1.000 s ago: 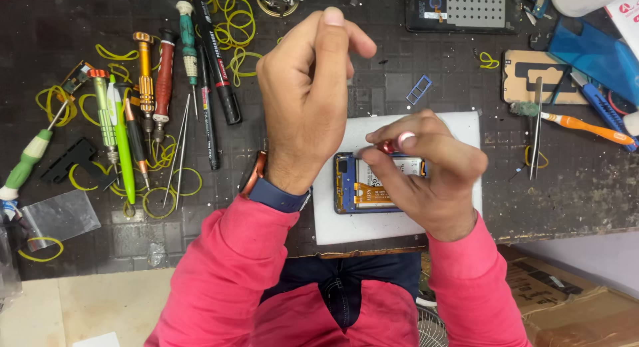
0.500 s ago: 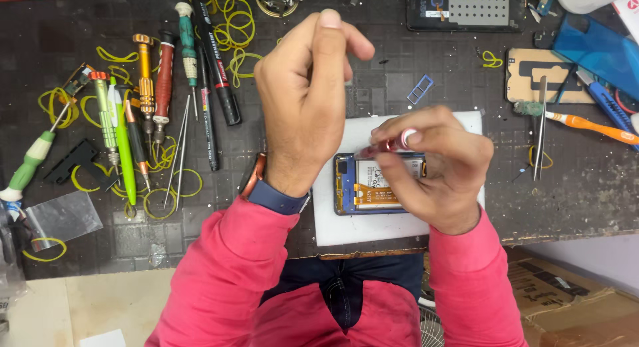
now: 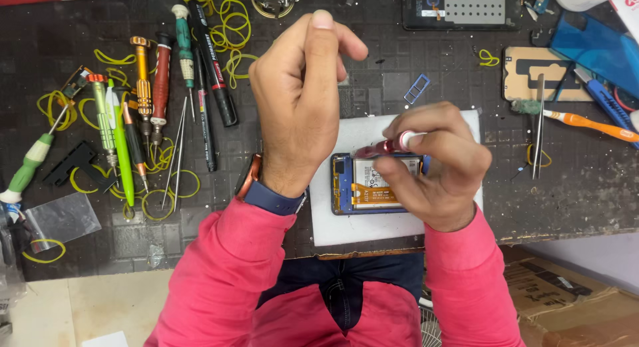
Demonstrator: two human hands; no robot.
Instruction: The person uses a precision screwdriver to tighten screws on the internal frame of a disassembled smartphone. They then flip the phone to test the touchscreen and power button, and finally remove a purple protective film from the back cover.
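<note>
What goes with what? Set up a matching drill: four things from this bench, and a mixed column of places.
Things:
1. red screwdriver
2. phone
3. tweezers
4. rubber bands

Places:
A. on the white pad
B. in the right hand
C. top of the mat, left of the left hand
D. right of the pad, beside an orange-handled tool

Pairs: 1-B, 2-A, 3-D, 4-C

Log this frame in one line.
left hand: raised, empty | right hand: red screwdriver over opened phone | white mat
</note>
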